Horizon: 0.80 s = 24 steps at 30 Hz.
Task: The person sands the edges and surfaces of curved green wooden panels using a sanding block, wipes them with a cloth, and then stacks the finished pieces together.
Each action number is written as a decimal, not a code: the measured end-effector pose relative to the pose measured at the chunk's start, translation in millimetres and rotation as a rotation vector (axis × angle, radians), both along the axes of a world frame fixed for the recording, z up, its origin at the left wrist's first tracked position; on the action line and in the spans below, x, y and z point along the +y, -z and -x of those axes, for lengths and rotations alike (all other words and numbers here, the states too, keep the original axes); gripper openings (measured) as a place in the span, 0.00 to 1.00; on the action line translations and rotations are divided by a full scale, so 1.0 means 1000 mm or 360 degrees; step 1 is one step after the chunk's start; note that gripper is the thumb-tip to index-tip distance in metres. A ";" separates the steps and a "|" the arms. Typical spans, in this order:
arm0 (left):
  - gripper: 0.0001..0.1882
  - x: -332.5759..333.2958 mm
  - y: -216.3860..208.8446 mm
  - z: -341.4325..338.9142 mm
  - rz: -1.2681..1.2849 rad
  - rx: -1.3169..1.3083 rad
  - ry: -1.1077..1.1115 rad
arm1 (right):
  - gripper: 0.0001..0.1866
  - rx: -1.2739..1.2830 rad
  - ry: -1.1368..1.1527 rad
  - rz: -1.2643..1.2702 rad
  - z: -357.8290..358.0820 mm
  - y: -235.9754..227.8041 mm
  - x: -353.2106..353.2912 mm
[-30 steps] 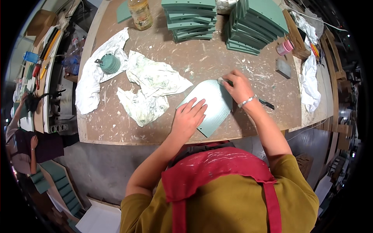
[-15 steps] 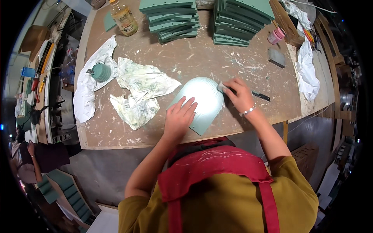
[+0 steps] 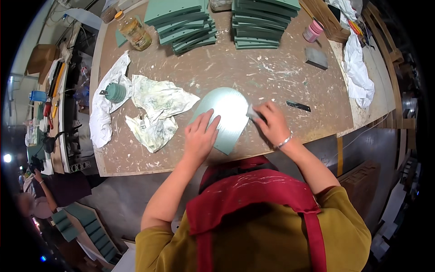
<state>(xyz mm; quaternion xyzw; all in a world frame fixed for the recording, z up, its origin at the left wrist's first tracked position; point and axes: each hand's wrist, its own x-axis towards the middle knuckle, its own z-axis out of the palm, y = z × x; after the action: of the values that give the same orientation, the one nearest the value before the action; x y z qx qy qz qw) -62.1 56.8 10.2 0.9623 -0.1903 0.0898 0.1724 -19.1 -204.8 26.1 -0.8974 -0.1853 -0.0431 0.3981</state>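
A pale green, round-topped panel point(image 3: 230, 105) with a glossy face lies flat near the table's front edge. My left hand point(image 3: 200, 138) rests on its left side, fingers spread and pressed flat. At the panel's right edge, my right hand point(image 3: 270, 123) pinches a small light-grey pad point(image 3: 252, 112) against the rim. Whether the pad is folded sandpaper I cannot tell. A flat black strip, like a blade point(image 3: 298, 106), lies to the right of that hand. Left of the panel are stained white cloths point(image 3: 158, 97).
Two stacks of green panels point(image 3: 181, 25) point(image 3: 263, 25) stand at the back. A jar point(image 3: 137, 35) is far left, a green lidless-looking pot point(image 3: 115, 92) on white cloth nearer. A pink bottle point(image 3: 312, 31) and grey block point(image 3: 316, 59) lie right. Another person's arm point(image 3: 47, 195) shows far left.
My right hand and the pad have slid nearer to me along the panel's right edge. My left hand stays flat on the panel. The whole view has shifted a little.
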 end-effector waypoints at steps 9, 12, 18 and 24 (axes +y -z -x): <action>0.27 -0.025 -0.016 0.016 -0.0254 0.0199 -0.0148 | 0.19 0.0538 0.0080 -0.0618 0.007 -0.008 -0.033; 0.30 -0.032 -0.018 -0.012 -0.0141 0.0180 0.0020 | 0.20 0.0520 -0.0005 -0.0701 0.007 -0.011 -0.029; 0.32 -0.041 -0.008 -0.006 -0.0191 0.0141 0.0223 | 0.22 0.0540 0.0067 -0.0637 0.054 -0.009 -0.029; 0.31 -0.032 -0.001 0.028 -0.0114 0.0168 0.0415 | 0.21 0.0350 0.0323 -0.0491 0.122 0.001 -0.012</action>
<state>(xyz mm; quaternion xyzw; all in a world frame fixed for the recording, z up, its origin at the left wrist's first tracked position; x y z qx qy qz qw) -89.7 24.6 11.4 0.9383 -0.3073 0.0092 0.1581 -141.4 -216.6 24.7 -0.8391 -0.0406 -0.0126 0.5423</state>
